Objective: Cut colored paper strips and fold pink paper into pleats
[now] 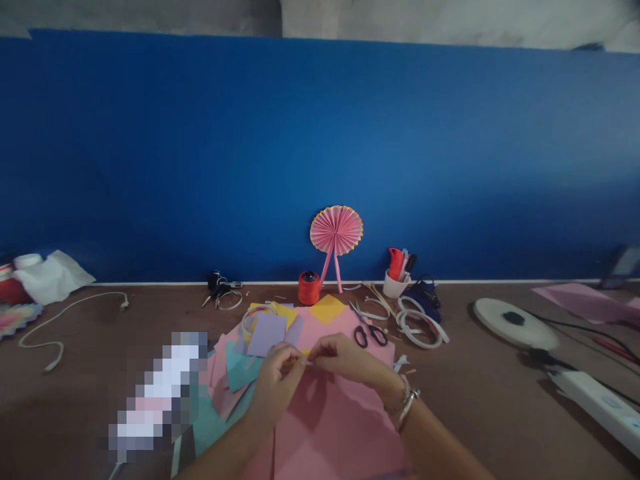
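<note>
My left hand [281, 380] and my right hand [340, 360] meet above the pink paper sheets [330, 433], fingertips pinched close together. Between them shows a small pale strip [309, 363], too small to name, and both hands seem to grip it. A lilac paper square [267, 335], a teal sheet [241, 368] and a yellow sheet [327, 309] lie around my fingers. Just beyond my right hand rest dark-handled scissors [368, 328], blades apart. At the back a round pleated pink paper fan [337, 231] with a yellow edge stands on two pink legs against the blue wall.
A red thread spool [309, 289], a white cup of pens [395, 285] and rolled white tape [423, 327] stand at the back. On the right are a white disc [515, 323] and a power strip [600, 403]. A white cable [70, 300] and a blurred-out object [155, 393] lie left.
</note>
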A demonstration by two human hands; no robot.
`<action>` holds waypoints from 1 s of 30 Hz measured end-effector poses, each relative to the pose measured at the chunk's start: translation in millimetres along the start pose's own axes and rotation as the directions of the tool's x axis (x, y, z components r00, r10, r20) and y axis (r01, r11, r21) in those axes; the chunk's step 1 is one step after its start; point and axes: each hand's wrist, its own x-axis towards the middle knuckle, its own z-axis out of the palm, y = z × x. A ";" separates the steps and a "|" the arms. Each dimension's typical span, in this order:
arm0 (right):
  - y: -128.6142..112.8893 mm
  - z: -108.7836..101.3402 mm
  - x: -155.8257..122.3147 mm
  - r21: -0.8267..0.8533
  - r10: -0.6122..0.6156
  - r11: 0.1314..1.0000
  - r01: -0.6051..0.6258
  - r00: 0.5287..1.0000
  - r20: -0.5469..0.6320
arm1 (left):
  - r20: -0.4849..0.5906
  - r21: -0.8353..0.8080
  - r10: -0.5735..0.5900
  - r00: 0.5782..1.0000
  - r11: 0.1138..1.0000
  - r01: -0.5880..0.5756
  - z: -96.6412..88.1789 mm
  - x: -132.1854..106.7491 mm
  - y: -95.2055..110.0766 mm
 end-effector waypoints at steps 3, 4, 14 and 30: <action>-2.6 1.3 -1.1 -0.040 0.022 0.999 -0.024 0.999 -0.041 | -0.021 0.014 -0.018 1.000 1.000 0.019 1.2 -0.7 -5.1; -3.6 2.0 -1.3 -0.027 0.034 0.999 -0.036 0.998 -0.056 | -0.027 0.016 -0.031 0.999 0.999 0.032 1.3 -1.0 -5.5; -8.5 7.7 0.3 -0.036 -0.017 0.999 0.013 0.993 -0.120 | -0.052 0.002 -0.076 0.996 0.997 0.076 -0.2 -0.6 -1.1; 2.4 10.5 2.2 -0.508 0.070 0.843 -0.176 0.973 -0.221 | 0.477 0.655 -0.037 0.878 0.682 -0.326 4.8 -27.7 17.2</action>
